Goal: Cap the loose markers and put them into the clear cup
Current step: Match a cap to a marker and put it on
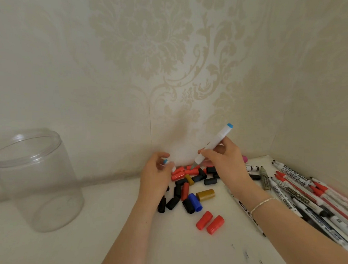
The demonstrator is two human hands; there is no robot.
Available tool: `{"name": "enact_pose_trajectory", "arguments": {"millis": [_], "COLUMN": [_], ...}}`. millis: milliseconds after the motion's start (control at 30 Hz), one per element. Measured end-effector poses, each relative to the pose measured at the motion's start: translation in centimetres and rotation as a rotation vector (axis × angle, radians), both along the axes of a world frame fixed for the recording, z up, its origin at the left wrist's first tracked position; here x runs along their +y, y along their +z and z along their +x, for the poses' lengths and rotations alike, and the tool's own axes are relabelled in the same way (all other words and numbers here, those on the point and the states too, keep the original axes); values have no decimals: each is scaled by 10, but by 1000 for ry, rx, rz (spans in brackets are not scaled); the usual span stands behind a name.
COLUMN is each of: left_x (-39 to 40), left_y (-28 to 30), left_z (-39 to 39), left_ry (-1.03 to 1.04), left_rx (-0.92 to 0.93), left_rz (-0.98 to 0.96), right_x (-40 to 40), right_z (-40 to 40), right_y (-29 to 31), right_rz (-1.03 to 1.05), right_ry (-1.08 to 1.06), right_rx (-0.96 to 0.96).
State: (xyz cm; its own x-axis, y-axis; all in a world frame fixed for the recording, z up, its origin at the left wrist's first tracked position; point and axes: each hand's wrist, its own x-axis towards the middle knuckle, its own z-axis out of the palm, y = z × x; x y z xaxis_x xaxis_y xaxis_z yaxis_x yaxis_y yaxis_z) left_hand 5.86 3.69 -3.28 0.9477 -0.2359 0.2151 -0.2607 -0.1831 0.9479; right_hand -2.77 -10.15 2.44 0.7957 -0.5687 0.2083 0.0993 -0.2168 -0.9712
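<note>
Forearms: both reach up from the bottom edge, left toward the middle, right from the lower right with a thin bracelet (262, 204) at the wrist.
Marker in hand: I see a white marker (213, 144) with a blue end, held in the air above the cap pile; its long axis runs from upper right, blue end up, down to lower left, where the bare tip points.
Right hand: my right hand (225, 164) pinches the marker barrel low down, fingers curled round it.
Cap in hand: a small white cap with a blue end (166, 162) sits just left of the marker tip, near it but apart.
Left hand: my left hand (157, 175) holds that cap between curled fingers and thumb; which way the cap's mouth faces I cannot tell.
Key relation: the tip lies to the right of the cap and slightly higher, so I judge the coming move is to line the cap's mouth with the slanted barrel and bring the two together.
Loose caps: red, black, blue and ochre caps (188, 190) lie scattered on the desk (97, 218) between the hands.
Loose markers: whiteboard markers (302, 197) lie heaped at the right.
Clear cup: the clear cup (30, 177) stands upright well to the left, nearer the left hand.
</note>
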Motion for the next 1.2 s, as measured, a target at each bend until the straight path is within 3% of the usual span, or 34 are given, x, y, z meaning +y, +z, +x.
{"name": "enact_pose_trajectory", "arguments": {"millis": [100, 167, 567, 800, 1033, 1200], "left_x": [2, 3, 3, 3, 6, 5], "left_y": [10, 13, 18, 21, 25, 23], "left_z": [-4, -7, -14, -19, -25, -25], "left_ry": [-64, -143, -301, -371, -588, -593], "left_rx": [326, 492, 623, 628, 689, 681], "left_rz": [-444, -586, -604, -570, -647, -615], "right_x": [4, 5, 6, 13, 7, 6], "right_z": [-4, -6, -3, -2, -1, -5], "right_y": [5, 7, 7, 2, 3, 4], "right_rz": [142, 223, 374, 254, 270, 288], "right_ry": [36, 38, 32, 75, 125, 268], "right_rx": [-97, -152, -220, -126, 10, 29]}}
